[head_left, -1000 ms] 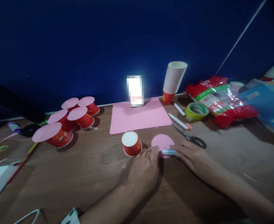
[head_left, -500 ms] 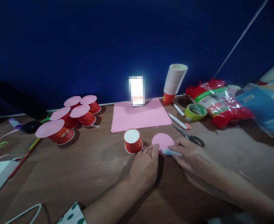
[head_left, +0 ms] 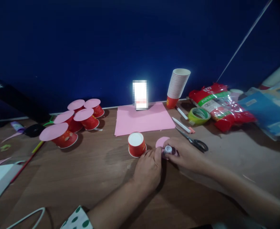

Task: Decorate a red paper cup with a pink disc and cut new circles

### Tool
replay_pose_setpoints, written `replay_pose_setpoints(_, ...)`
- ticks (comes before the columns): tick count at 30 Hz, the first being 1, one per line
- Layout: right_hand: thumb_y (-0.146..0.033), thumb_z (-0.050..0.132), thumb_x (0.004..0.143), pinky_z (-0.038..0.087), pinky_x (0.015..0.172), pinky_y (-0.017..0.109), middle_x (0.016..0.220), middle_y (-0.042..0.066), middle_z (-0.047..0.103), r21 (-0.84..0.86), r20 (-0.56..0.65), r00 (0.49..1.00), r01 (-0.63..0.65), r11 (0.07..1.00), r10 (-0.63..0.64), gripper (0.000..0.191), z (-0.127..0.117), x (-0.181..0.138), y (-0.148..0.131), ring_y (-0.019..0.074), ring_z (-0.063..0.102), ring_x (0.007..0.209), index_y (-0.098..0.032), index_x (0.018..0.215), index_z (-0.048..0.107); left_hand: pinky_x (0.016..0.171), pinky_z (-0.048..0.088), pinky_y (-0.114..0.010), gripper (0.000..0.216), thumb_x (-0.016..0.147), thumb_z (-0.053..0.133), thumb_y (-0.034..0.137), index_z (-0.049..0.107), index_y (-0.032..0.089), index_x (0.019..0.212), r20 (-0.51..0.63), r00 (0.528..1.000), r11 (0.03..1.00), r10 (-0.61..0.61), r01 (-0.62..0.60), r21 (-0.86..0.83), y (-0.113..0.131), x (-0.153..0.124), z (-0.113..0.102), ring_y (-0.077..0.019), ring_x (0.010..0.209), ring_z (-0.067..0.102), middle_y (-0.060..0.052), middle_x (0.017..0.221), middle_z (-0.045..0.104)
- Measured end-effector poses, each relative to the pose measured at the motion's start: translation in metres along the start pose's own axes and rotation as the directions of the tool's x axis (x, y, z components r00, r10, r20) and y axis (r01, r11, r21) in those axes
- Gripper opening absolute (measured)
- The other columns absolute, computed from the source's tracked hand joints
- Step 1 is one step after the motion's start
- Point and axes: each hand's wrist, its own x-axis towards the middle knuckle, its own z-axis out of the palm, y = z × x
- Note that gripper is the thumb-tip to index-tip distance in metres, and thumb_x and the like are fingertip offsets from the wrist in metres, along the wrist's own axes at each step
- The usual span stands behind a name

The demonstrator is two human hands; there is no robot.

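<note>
A pink paper circle (head_left: 162,142) lies on the table, partly covered by my hands. My left hand (head_left: 148,168) is closed at its left edge, with the thumb on the paper and the other fingers bunched close to an upside-down red paper cup (head_left: 137,148). In my right hand (head_left: 185,154) is a glue stick (head_left: 168,149), pinched between thumb and fingers and held upright over the circle. The glue stick's lower end is hidden.
Pink paper sheets (head_left: 142,122) lie behind the cup. Scissors (head_left: 197,143), markers (head_left: 181,124), green tape (head_left: 199,115), stacked cups (head_left: 178,87) and a red cup package (head_left: 222,106) are at right. Several upturned cups topped with pink circles (head_left: 55,131) stand left.
My right hand has moved left over the pink circle. The glue stick has turned from lying nearly flat to upright. My left hand has stayed almost in place.
</note>
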Motion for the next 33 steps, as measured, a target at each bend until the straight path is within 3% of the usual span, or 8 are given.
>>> replay_pose_setpoints(9,-0.010,0.047,0.084,0.045,0.080,0.032,0.099,0.009,0.062,-0.046,0.053,0.998,-0.025,0.999,0.027,0.013,0.000,-0.017,0.000,0.0205,0.057,0.090,-0.019,0.089,0.056,0.087,0.047,-0.039,0.046,0.081,0.040,0.003,0.036,0.011,0.126,-0.002,1.000,1.000,-0.003,0.003,0.002,-0.001,0.001,0.002,-0.0248,0.098,0.060,-0.014,0.107,0.064)
replay_pose_setpoints(13,-0.020,0.049,0.088,0.046,0.073,0.030,0.088,0.004,0.064,0.071,-0.085,0.984,-0.149,0.986,0.155,0.007,-0.001,-0.022,0.003,0.0182,0.059,0.080,-0.020,0.090,0.056,0.088,0.046,-0.038,0.038,0.082,0.040,0.002,0.044,0.013,0.119,-0.012,1.000,1.000,0.000,0.000,0.002,-0.001,0.000,0.002,-0.0230,0.098,0.060,-0.011,0.105,0.064)
replay_pose_setpoints(18,-0.034,0.047,0.092,0.046,0.065,0.026,0.079,0.000,0.066,0.202,-0.246,0.928,-0.232,0.951,0.279,0.017,-0.005,-0.021,0.007,0.0158,0.060,0.070,-0.021,0.086,0.058,0.096,0.043,-0.042,0.036,0.082,0.042,0.005,0.050,0.011,0.117,0.022,0.997,0.996,0.079,-0.080,0.043,-0.004,-0.003,0.002,-0.0260,0.115,0.051,-0.014,0.123,0.057)
replay_pose_setpoints(23,-0.029,0.049,0.090,0.045,0.060,0.025,0.075,0.000,0.065,0.135,-0.222,0.935,-0.253,0.958,0.278,0.015,-0.004,-0.010,0.007,0.0150,0.059,0.065,-0.019,0.082,0.056,0.095,0.045,-0.041,0.031,0.081,0.044,0.006,0.056,0.009,0.109,0.062,0.994,0.996,0.087,-0.089,0.022,-0.004,-0.003,0.000,-0.0264,0.112,0.050,-0.015,0.120,0.057)
replay_pose_setpoints(26,-0.024,0.050,0.087,0.045,0.065,0.027,0.076,0.002,0.064,0.045,-0.231,0.947,-0.218,0.975,0.223,0.010,0.001,-0.007,0.011,0.0163,0.058,0.070,-0.019,0.080,0.055,0.092,0.047,-0.040,0.029,0.080,0.043,0.005,0.057,0.009,0.105,0.049,0.995,0.996,0.083,-0.084,0.009,-0.004,-0.002,-0.001,-0.0255,0.107,0.051,-0.014,0.114,0.058)
replay_pose_setpoints(33,-0.027,0.050,0.088,0.046,0.069,0.027,0.085,0.003,0.064,0.041,-0.358,0.915,-0.186,0.982,0.189,0.014,0.012,-0.017,0.024,0.0166,0.060,0.073,-0.018,0.098,0.054,0.090,0.048,-0.039,0.022,0.084,0.043,0.007,0.058,0.011,0.100,0.014,0.993,0.993,0.121,-0.121,-0.003,-0.005,-0.001,0.000,-0.0239,0.101,0.051,-0.011,0.105,0.058)
